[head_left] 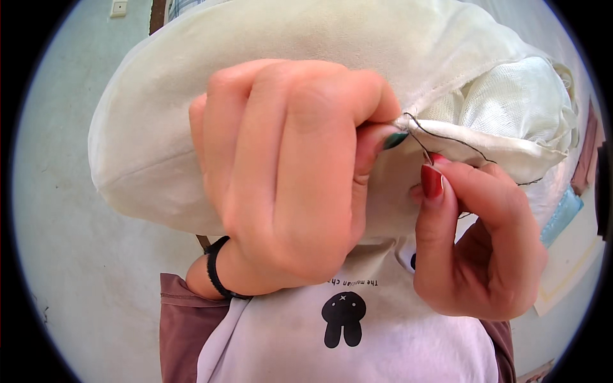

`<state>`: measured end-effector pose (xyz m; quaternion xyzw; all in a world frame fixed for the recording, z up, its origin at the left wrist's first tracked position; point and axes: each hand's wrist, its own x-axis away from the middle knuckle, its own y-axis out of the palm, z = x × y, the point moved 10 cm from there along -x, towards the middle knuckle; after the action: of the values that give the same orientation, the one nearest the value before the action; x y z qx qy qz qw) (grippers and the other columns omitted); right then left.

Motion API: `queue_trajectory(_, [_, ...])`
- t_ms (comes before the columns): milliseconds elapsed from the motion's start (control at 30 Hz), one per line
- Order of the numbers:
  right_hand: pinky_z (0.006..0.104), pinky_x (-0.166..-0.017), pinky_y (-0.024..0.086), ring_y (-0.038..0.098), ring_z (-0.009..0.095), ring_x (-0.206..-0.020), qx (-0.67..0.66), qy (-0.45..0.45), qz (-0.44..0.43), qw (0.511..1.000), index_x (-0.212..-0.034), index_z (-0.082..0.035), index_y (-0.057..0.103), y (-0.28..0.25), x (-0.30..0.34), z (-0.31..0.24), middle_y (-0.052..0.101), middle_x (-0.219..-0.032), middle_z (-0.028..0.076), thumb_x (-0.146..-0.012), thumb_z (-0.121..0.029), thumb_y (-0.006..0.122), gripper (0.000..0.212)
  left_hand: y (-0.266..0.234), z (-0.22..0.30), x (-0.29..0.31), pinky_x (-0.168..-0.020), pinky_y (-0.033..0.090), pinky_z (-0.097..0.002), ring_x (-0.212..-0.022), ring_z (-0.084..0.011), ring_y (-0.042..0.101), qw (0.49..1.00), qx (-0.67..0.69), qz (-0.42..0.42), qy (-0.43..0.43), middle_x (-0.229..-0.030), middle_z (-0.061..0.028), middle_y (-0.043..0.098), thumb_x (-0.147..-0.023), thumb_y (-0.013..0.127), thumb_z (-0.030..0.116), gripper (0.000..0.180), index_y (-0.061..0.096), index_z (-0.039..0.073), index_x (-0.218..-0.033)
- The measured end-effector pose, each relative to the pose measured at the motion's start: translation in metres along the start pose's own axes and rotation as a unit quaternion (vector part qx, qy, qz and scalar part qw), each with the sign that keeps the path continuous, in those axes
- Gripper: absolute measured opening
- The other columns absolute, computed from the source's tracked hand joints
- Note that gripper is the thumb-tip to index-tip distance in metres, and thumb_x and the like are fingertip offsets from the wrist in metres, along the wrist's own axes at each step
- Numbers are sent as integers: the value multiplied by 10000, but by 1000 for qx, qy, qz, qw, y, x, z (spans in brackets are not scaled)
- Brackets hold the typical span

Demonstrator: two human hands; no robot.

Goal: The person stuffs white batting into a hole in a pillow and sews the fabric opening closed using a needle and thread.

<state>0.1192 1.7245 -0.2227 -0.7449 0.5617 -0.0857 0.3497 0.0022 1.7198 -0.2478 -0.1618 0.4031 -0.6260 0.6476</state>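
A large cream cushion cover (287, 38) lies across my lap, its seam gaping at the right so that a shiny white inner cushion (511, 96) shows. My left hand (287, 159), closed, pinches the two cloth edges together between thumb and forefinger near the end of the gap. Just right of it, my right hand (479, 236) is closed in a pinch on a thin sewing needle (428, 157), mostly hidden by the fingertips. Dark thread (450, 137) comes out of the pinched cloth, runs to the needle and loops over the right fingers.
Beyond the right hand, a light blue cloth or packet (562, 216) lies beside a pale flat sheet (571, 268). Pale floor (64, 159) stretches on the left, with a wall socket or small white box (119, 8) at the top.
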Motion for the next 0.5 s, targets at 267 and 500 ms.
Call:
queue_trajectory(267, [197,-537,461,602,142,-571,4,18,10,1000,-888,122,624,2,-4,1,648,-701,151,-801,177,619,102,-3,0,-1,-729,448,-236,-843,-177,529,1000,4,-1,6,-993,-116,542,-907,545,-36,91,560,-37,-998])
queue_trajectory(500, [193,-534,453,593,128,-554,3,11,20,1000,-864,111,628,4,-7,2,646,-676,143,-797,168,636,88,-5,-1,-2,-719,448,-232,-837,-176,528,1000,4,-1,5,-991,-120,542,-901,549,-40,97,560,-39,-998])
